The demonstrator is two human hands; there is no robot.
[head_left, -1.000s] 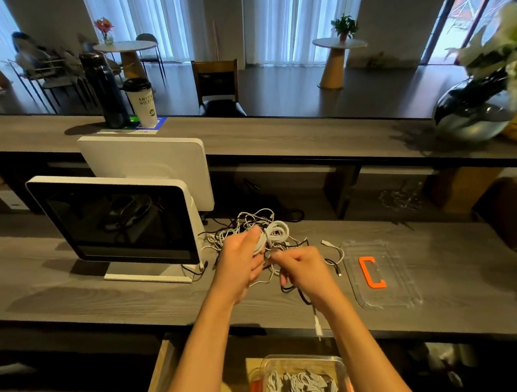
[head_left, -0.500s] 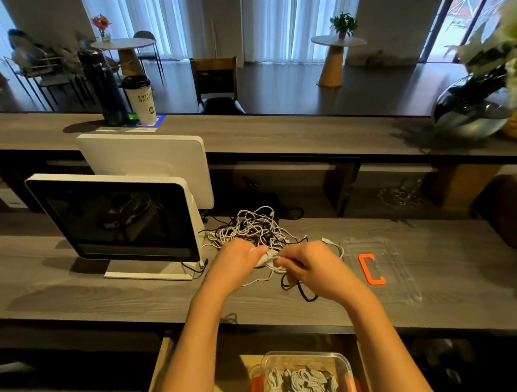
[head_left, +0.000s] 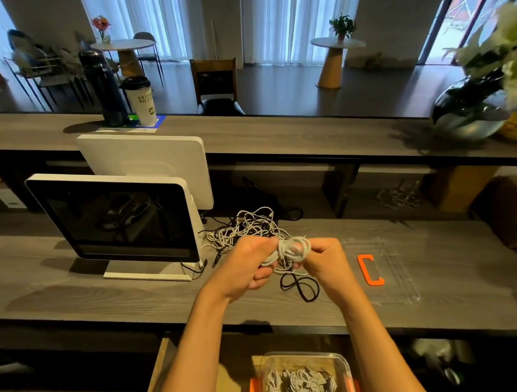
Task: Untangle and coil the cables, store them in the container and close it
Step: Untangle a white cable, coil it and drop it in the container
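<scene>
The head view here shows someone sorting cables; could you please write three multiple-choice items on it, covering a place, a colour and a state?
1. Where does the clear lid lie?
A. on the desk, right of the hands
B. on the container
C. on the monitor

2. What colour is the lid's latch?
A. blue
B. orange
C. green

3. What is the state of the container?
A. closed
B. open and bare
C. open, holding coiled cables

Answers: 1 A, it lies flat on the desk; 2 B, the clip is orange; 3 C, white coils show inside, no lid on.
</scene>
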